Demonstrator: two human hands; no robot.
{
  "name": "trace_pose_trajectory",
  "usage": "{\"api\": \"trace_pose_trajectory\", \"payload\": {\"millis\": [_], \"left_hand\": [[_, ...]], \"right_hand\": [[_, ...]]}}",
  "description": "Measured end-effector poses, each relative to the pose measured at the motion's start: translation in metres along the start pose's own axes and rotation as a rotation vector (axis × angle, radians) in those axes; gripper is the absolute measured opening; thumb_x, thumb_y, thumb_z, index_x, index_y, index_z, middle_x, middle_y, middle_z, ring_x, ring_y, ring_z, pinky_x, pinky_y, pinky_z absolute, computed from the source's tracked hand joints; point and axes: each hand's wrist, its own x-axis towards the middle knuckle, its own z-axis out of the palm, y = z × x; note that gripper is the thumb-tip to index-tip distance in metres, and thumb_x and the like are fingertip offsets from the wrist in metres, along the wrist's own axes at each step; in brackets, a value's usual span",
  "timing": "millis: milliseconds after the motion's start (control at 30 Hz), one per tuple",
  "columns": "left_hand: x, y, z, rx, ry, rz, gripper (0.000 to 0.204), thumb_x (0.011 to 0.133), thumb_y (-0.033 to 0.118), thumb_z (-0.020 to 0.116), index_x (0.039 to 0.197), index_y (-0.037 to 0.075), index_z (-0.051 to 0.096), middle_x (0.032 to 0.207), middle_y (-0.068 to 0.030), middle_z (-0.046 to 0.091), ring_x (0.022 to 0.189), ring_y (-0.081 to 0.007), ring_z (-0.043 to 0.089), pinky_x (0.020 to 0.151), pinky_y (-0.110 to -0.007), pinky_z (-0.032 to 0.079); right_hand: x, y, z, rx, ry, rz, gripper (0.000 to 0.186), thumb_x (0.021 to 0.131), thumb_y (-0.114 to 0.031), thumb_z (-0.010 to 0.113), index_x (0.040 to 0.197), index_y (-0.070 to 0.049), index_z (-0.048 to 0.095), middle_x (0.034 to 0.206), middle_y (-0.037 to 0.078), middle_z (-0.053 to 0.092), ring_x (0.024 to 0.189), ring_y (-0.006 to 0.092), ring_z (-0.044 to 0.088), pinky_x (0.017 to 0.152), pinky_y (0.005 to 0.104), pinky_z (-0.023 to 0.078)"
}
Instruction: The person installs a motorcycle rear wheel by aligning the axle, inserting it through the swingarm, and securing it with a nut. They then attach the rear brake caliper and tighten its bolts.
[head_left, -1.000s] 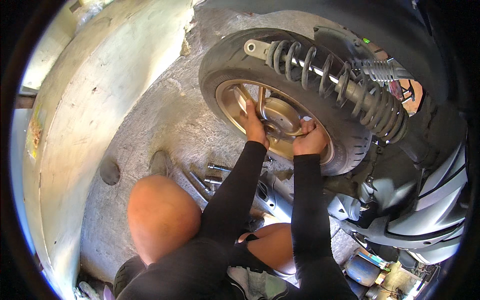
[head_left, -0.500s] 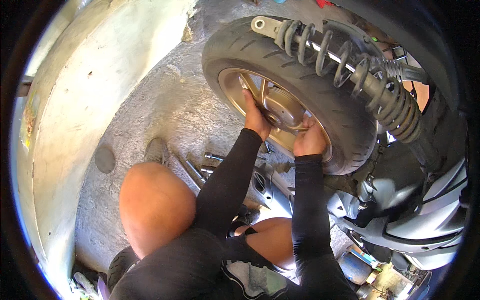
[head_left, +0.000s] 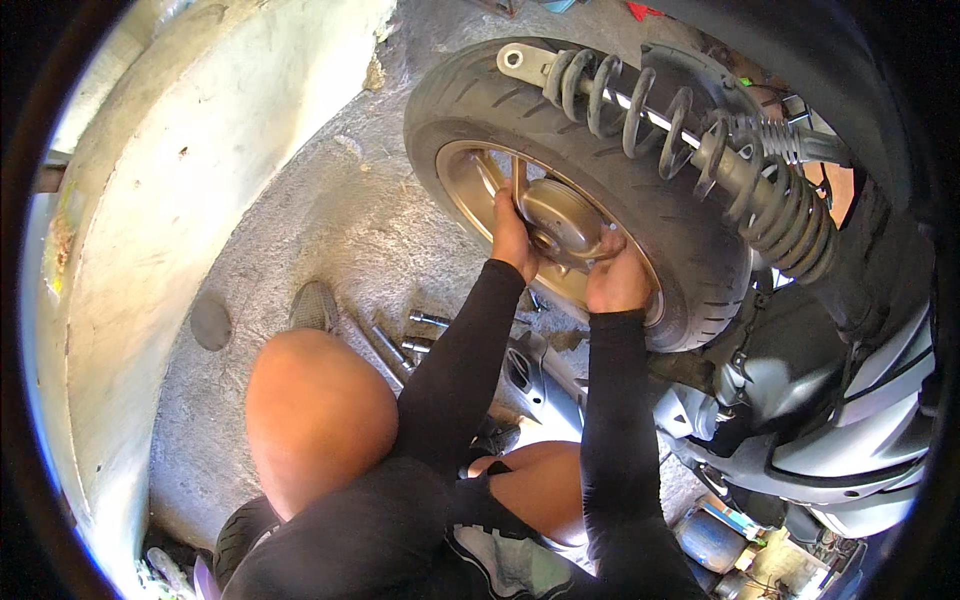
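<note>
A motorcycle wheel with a black tyre (head_left: 690, 235) and a bronze-coloured rim stands tilted in front of me. My left hand (head_left: 512, 240) is closed on a spoke beside the round hub (head_left: 562, 212), its thumb pointing up along the spoke and its other fingers mostly hidden. On the right side of the hub, my right hand (head_left: 618, 280) has its fingers curled over the wheel's inner part, close to the rim. A coil-spring shock absorber (head_left: 700, 150) slants across the tyre's upper right, its bare mounting eye at the upper end.
Several metal socket tools (head_left: 390, 345) lie on the rough concrete floor (head_left: 310, 220) left of my arms. A pale curved wall (head_left: 150, 260) bounds the left side. Grey motorcycle bodywork (head_left: 850, 465) fills the right, with a blue can (head_left: 710, 540) and clutter below it.
The wheel has turned slightly, with its spokes and hub at a changed angle. Both hands stay on it in nearly the same places.
</note>
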Motion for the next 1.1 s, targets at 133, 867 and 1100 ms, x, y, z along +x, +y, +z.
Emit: {"api": "trace_pose_trajectory", "payload": {"millis": [133, 867, 1100], "left_hand": [[0.000, 0.003, 0.000, 0.066, 0.019, 0.034, 0.075, 0.087, 0.070, 0.022, 0.131, 0.014, 0.047, 0.129, -0.0142, 0.053, 0.115, -0.0384, 0.053, 0.084, -0.069, 0.041], [-0.050, -0.068, -0.064, 1.210, 0.017, 0.815, 0.059, 0.084, 0.010, 0.060, 0.138, 0.002, 0.038, 0.123, -0.0194, 0.055, 0.108, -0.0278, 0.055, 0.092, -0.037, 0.044], [-0.047, -0.050, -0.058, 1.395, -0.107, 0.704, 0.070, 0.082, 0.006, 0.059, 0.146, 0.003, 0.029, 0.118, -0.0201, 0.058, 0.105, -0.0273, 0.058, 0.092, -0.036, 0.045]], "right_hand": [[0.007, 0.007, -0.013, -0.848, -0.176, -0.500, 0.005, 0.094, -0.009, 0.052, 0.091, -0.007, 0.055, 0.082, 0.001, 0.051, 0.074, 0.0139, 0.048, 0.080, 0.0285, 0.044], [-0.109, -0.047, -0.042, -0.457, 0.030, -0.224, 0.032, 0.092, -0.014, 0.060, 0.120, 0.002, 0.055, 0.113, 0.010, 0.063, 0.106, 0.0168, 0.058, 0.091, 0.0294, 0.044], [-0.271, -0.097, -0.166, -0.496, -0.259, 0.076, 0.032, 0.094, -0.015, 0.060, 0.120, 0.002, 0.053, 0.111, 0.013, 0.064, 0.108, 0.0173, 0.059, 0.092, 0.0308, 0.046]]}}
